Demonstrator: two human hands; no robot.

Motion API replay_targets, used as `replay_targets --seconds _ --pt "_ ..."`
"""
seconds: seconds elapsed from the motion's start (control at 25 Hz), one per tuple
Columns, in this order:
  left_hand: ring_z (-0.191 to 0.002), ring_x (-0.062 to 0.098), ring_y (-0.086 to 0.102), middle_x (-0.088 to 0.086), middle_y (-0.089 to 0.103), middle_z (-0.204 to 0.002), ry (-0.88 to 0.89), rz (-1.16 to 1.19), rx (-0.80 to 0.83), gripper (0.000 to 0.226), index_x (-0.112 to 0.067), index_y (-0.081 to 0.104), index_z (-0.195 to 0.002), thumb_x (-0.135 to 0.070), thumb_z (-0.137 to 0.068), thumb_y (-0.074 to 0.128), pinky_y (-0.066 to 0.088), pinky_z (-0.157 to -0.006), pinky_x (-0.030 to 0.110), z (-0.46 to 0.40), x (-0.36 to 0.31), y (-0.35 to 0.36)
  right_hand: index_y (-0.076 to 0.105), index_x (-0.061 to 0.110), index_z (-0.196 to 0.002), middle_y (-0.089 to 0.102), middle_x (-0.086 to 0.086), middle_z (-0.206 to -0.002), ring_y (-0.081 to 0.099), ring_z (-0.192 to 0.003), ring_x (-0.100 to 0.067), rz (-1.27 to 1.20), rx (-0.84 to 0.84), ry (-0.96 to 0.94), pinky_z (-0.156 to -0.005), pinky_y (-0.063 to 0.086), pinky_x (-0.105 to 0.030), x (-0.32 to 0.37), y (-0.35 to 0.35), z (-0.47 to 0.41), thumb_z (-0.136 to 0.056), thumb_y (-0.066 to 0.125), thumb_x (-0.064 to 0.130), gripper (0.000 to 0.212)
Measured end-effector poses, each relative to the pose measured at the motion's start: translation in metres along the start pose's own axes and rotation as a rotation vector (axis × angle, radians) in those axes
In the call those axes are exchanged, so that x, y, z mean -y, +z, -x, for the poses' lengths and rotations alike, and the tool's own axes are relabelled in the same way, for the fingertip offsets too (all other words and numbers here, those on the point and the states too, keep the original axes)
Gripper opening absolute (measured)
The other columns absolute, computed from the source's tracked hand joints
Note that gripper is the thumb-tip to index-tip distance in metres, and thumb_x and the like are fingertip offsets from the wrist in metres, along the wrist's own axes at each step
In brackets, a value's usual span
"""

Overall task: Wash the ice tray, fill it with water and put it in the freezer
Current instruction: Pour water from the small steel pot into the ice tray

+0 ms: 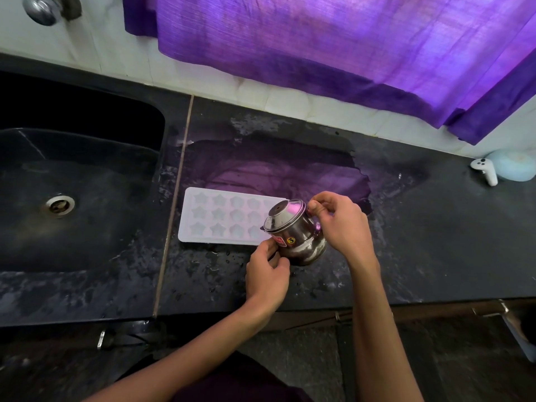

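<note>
Steel caught the purple light where a small metal pot point(295, 232) was tipped on its side above the right end of the ice tray point(223, 217), its mouth turned toward the tray and hiding the tray's last star-shaped cells. Both hands held the pot. The left hand point(268, 274) gripped it from the near side, fingers point(268, 245) curled against the wall by a red and a yellow sticker. The right hand point(340, 220) came in from the right of the tray, its thumb and fingers curled and pinching the pot's rim. The white tray lay flat on the dark stone tabletop point(406, 256), long side running left to right; whether its cells held water could not be told.

Left of the tray, past a pale seam in the stone, sat the black sink point(72, 184) with its round metal drain point(60, 205). Behind the tray the tabletop was wet in a broad patch point(275, 166) that mirrored the violet glow, and small drops lay on the stone on the tray's near side. A purple curtain point(333, 44) hung over the white tiled wall point(116, 65) beyond the tray. Far to the tray's right, against the wall, stood a white handheld controller point(485, 169) touching a pale blue rounded object point(512, 165). A chrome tap fitting point(42, 10) showed on the wall above the sink, well apart from the tray. On the tray's near side, below the tabletop edge, dark cabinet fronts point(319, 358) showed.
</note>
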State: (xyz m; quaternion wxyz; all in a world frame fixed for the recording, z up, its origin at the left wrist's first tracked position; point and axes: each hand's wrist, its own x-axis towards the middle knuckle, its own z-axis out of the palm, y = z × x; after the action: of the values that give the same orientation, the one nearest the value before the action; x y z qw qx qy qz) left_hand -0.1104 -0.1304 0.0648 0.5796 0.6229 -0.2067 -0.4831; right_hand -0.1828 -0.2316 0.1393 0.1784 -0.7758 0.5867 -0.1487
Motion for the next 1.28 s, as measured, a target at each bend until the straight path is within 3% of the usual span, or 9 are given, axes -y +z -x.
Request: replay_targets --seconds 0.52,0.72,0.92,1.04,1.2,1.28 --pt "-0.101 -0.003 0.052 -0.005 0.061 -0.124 -0.022 0.0 0.063 0.043 -0.014 0.054 -0.129 0.004 -0.09 0.049 0.039 -0.093 0.016 0.002 0.001 -0.002 0.066 0.029 -0.092 0.073 0.005 -0.095 0.064 -0.094 -0.019 -0.001 0.008 0.036 -0.084 0.046 -0.034 0.0 -0.001 0.002 -0.093 0.053 0.038 0.016" --pt "-0.103 -0.003 0.052 -0.005 0.06 -0.125 -0.011 -0.001 0.067 0.044 -0.014 0.054 -0.13 0.004 -0.089 0.049 0.039 -0.095 0.017 0.001 0.001 -0.001 0.066 0.028 -0.09 0.073 0.005 -0.091 0.064 -0.093 -0.019 -0.014 -0.001 0.042 -0.078 0.041 -0.03 -0.001 -0.003 0.004 -0.093 0.054 0.037 0.015" --pt "-0.091 -0.013 0.052 -0.013 0.059 -0.111 0.012 -0.003 0.068 0.045 -0.015 0.054 -0.128 0.005 -0.089 0.048 0.04 -0.087 0.008 0.0 0.002 -0.001 0.065 0.03 -0.087 0.07 0.01 -0.083 0.065 -0.087 -0.016 -0.07 -0.004 0.05 -0.076 0.04 -0.028 -0.004 -0.005 0.004 -0.093 0.054 0.035 0.014" --pt "-0.102 -0.006 0.054 -0.015 0.058 -0.11 0.042 -0.007 0.072 0.048 -0.016 0.054 -0.128 0.007 -0.087 0.048 0.039 -0.087 0.009 0.002 0.002 -0.001 0.062 0.032 -0.083 0.072 0.01 -0.084 0.065 -0.08 -0.014 -0.113 -0.008 0.045 -0.075 0.043 -0.028 -0.009 -0.006 0.004 -0.094 0.054 0.033 0.013" --pt "-0.093 -0.02 0.05 -0.029 0.055 -0.103 0.095 -0.017 0.073 0.049 -0.027 0.052 -0.121 0.007 -0.087 0.047 0.036 -0.078 -0.002 0.002 0.0 -0.003 0.063 0.03 -0.081 0.07 0.011 -0.08 0.067 -0.083 -0.016 -0.232 0.003 0.047 -0.084 0.053 -0.046 -0.011 -0.008 0.001 -0.093 0.055 0.027 0.015" --pt "-0.097 -0.02 0.049 -0.031 0.053 -0.104 0.124 -0.017 0.063 0.05 -0.031 0.049 -0.12 0.006 -0.087 0.049 0.036 -0.078 0.0 0.0 -0.001 -0.004 0.063 0.03 -0.077 0.071 0.009 -0.082 0.068 -0.085 -0.018 -0.286 0.008 0.04 -0.084 0.053 -0.051 -0.009 -0.009 -0.002 -0.093 0.056 0.025 0.018"
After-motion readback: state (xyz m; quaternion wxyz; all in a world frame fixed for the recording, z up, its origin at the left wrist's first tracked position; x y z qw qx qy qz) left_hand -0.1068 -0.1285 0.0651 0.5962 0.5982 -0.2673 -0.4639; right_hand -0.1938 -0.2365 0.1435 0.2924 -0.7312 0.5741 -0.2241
